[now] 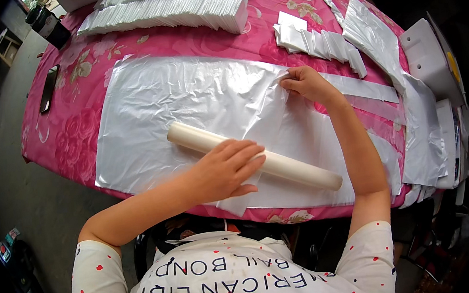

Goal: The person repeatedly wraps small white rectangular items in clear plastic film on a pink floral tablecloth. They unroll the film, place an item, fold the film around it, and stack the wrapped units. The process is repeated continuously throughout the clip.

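The large plastic sheet point(151, 115) is looking thin and glossy, catching light in bright patches and wrinkling finely across its surface. The off-white tube point(300, 171) is appearing smooth and hard, showing a soft sheen; whether it is plastic or card is remaining unclear. The pink floral cover point(76, 137) is looking like smooth printed cloth. The draped film point(421, 132) is shining silvery and creasing. The folded stacks point(169, 17) are showing ridged, layered edges. The dark phone point(49, 89) is gleaming like glass, the floor point(76, 220) is looking matt, and the shirt point(218, 262) is showing soft, matt cloth.
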Demonstrator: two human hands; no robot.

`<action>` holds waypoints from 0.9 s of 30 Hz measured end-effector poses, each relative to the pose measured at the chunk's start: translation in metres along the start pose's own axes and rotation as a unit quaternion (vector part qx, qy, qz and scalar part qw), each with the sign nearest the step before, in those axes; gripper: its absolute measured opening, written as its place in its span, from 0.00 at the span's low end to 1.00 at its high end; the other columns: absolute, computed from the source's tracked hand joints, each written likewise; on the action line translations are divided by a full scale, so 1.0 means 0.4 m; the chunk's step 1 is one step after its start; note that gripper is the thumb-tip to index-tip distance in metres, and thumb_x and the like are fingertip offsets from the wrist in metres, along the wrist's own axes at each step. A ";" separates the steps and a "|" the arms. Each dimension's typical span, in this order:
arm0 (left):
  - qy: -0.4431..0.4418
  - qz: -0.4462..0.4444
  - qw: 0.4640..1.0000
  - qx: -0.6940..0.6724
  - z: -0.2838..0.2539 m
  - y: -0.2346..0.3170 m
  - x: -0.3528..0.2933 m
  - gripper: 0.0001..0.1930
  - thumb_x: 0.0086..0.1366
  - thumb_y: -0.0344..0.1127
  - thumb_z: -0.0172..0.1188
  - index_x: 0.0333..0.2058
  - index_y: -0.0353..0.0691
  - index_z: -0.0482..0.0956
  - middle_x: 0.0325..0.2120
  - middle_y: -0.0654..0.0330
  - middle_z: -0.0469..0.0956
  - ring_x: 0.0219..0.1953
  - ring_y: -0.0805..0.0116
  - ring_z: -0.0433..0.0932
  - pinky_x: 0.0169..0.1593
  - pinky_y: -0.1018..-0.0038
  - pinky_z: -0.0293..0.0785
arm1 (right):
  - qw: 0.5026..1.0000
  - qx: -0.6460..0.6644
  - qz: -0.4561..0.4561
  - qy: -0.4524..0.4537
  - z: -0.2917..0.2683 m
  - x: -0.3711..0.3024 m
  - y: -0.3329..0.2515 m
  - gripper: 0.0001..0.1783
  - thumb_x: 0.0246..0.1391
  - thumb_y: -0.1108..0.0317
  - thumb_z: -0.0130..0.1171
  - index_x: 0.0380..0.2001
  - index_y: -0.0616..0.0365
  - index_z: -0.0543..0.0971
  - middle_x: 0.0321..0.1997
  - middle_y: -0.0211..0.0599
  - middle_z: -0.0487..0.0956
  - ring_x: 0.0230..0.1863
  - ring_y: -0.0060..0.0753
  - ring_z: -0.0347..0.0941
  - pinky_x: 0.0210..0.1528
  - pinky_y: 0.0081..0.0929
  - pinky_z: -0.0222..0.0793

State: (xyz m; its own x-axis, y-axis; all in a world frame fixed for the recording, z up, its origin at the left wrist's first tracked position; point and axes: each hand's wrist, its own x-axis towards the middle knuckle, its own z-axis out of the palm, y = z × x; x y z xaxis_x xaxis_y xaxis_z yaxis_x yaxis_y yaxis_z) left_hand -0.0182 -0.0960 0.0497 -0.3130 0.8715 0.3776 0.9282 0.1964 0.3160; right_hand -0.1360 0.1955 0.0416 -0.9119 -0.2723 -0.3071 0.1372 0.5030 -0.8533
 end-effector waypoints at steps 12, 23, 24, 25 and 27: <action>-0.202 -0.005 0.979 -0.041 0.078 0.085 -0.078 0.43 0.59 0.61 0.42 0.60 0.27 0.52 0.63 0.47 0.48 0.66 0.55 0.45 0.66 0.61 0.40 | 0.993 0.021 0.063 0.094 -0.015 -0.021 -0.080 0.18 0.52 0.60 0.58 0.42 0.61 0.74 0.35 0.32 0.75 0.30 0.17 0.68 0.30 0.16 0.64; -0.181 -0.024 0.983 -0.022 0.106 0.121 -0.089 0.42 0.59 0.61 0.43 0.60 0.30 0.53 0.63 0.47 0.49 0.67 0.56 0.45 0.66 0.61 0.40 | 0.912 -0.323 -0.172 0.186 0.323 -0.380 -0.073 0.25 0.42 0.74 0.60 0.49 0.56 0.73 0.46 0.40 0.73 0.45 0.43 0.68 0.46 0.35 0.66; -0.181 -0.025 0.983 -0.023 0.106 0.121 -0.092 0.42 0.58 0.61 0.43 0.60 0.30 0.52 0.63 0.48 0.48 0.67 0.56 0.44 0.66 0.61 0.40 | 0.908 -0.326 -0.172 0.200 0.310 -0.382 -0.061 0.26 0.41 0.75 0.59 0.49 0.56 0.73 0.46 0.39 0.73 0.45 0.43 0.68 0.46 0.35 0.67; -0.182 -0.026 0.983 -0.024 0.104 0.120 -0.092 0.43 0.58 0.61 0.44 0.60 0.30 0.52 0.64 0.48 0.48 0.67 0.56 0.44 0.66 0.61 0.40 | 0.904 -0.328 -0.172 0.213 0.291 -0.384 -0.047 0.27 0.40 0.77 0.59 0.49 0.55 0.73 0.46 0.38 0.73 0.44 0.43 0.68 0.46 0.35 0.67; -0.186 -0.025 0.982 -0.037 0.098 0.119 -0.091 0.43 0.58 0.60 0.46 0.61 0.30 0.51 0.64 0.48 0.47 0.67 0.56 0.43 0.66 0.61 0.40 | 0.895 -0.329 -0.135 0.268 0.231 -0.389 -0.003 0.28 0.42 0.77 0.58 0.51 0.54 0.72 0.45 0.37 0.73 0.43 0.42 0.68 0.44 0.34 0.67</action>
State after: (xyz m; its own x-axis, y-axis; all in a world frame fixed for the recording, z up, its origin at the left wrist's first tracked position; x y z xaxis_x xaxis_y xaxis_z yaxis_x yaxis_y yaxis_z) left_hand 0.0450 -0.1008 0.0168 -0.2499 0.9680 0.0215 0.8921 0.2215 0.3939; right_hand 0.0414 0.1614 0.0515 -0.9564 -0.1134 0.2690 -0.2132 0.9007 -0.3784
